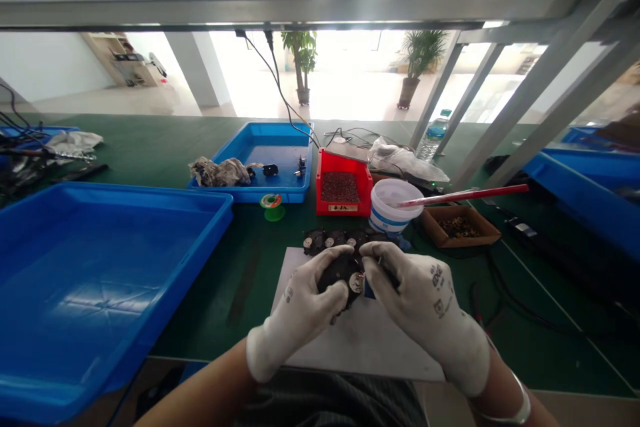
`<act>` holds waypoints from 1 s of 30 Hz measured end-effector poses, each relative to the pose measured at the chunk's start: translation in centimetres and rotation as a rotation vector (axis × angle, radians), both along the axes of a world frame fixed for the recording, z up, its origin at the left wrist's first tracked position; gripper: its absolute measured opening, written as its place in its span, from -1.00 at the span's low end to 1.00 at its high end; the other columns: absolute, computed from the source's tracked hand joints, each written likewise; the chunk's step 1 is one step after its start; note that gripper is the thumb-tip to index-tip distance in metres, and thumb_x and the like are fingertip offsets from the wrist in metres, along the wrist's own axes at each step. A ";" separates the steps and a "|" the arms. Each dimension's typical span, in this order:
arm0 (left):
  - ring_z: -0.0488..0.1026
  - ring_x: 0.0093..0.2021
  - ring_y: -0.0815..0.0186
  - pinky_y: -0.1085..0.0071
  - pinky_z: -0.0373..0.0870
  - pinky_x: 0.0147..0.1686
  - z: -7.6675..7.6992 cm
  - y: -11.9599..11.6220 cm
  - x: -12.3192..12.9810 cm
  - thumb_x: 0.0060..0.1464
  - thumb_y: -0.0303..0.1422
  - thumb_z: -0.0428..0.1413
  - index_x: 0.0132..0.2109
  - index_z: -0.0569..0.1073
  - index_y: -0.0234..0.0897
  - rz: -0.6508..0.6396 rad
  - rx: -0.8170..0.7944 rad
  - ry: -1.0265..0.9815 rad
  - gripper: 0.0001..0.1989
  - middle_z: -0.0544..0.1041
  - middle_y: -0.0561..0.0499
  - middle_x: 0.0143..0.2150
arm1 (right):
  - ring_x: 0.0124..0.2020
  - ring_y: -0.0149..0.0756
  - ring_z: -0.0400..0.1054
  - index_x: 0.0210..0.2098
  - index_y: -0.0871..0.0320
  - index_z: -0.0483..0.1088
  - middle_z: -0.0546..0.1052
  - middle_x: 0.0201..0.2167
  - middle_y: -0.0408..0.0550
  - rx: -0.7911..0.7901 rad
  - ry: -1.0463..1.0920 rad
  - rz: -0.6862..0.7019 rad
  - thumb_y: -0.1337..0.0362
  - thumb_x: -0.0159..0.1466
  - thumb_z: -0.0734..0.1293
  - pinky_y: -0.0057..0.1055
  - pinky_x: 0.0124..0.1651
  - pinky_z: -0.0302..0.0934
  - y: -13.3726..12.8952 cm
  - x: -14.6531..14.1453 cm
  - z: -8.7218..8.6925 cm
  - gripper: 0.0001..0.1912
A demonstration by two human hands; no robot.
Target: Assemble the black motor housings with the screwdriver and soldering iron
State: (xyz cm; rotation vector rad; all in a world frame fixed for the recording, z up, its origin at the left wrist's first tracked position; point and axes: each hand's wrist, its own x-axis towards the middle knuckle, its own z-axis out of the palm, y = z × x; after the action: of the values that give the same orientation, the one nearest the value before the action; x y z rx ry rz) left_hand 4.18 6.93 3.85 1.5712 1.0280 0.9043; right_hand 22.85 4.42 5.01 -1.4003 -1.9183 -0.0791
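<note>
I wear white coated work gloves. My left hand (300, 303) grips a round black electrical part (343, 275) with a small metal disc on its face. My right hand (425, 300) is close against that part, its fingers pinching a small thin metal-tipped tool (380, 261). A small blue piece (369, 290) shows between my hands, partly hidden. Behind them, a row of similar black parts with metal discs (335, 239) lies on a white board (360, 347).
A large blue tray (115, 188) stands left, and a blue tray holding rags and small parts (295, 192) stands ahead. Nearby are a red bin of dark pieces (345, 205), a white bucket (395, 217), a cardboard tray (460, 235) and a green solder spool (273, 208).
</note>
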 end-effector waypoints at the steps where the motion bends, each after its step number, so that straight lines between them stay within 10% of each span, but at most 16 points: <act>1: 0.59 0.05 0.11 0.25 0.53 0.14 0.0 0.7 0.2 0.02 -0.48 0.08 0.17 0.57 -0.26 -0.005 0.032 0.007 -0.46 0.67 -0.04 0.03 | -0.49 -0.29 0.59 -0.18 0.12 0.54 0.68 -0.44 -0.10 0.011 -0.002 -0.004 0.25 0.46 0.26 -0.45 -0.38 0.28 0.6 0.2 0.2 -0.79; 15: 0.55 0.17 0.09 0.29 0.48 0.17 -3.7 4.2 0.4 0.09 -0.46 0.09 0.17 0.55 -0.25 -0.092 0.004 -0.093 -0.52 0.65 -0.06 0.12 | -0.45 -0.28 0.59 -0.13 0.13 0.55 0.69 -0.39 -0.05 -0.075 -0.065 0.011 0.25 0.48 0.24 -0.44 -0.34 0.30 3.4 0.5 -2.0 -0.76; 30: 0.51 0.26 0.03 0.17 0.40 0.31 -4.2 4.0 0.5 0.04 -0.46 0.11 0.19 0.54 -0.29 -0.060 -0.018 -0.037 -0.47 0.63 -0.10 0.18 | -0.46 -0.29 0.57 -0.14 0.15 0.53 0.67 -0.41 -0.08 -0.119 -0.086 0.001 0.27 0.48 0.26 -0.42 -0.35 0.26 2.8 0.4 -2.7 -0.80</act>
State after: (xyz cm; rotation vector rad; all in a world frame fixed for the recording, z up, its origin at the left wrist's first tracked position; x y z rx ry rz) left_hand 4.66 10.93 -0.34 1.5564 0.9552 0.8773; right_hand 23.22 7.25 2.32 -1.4954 -2.0236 -0.0254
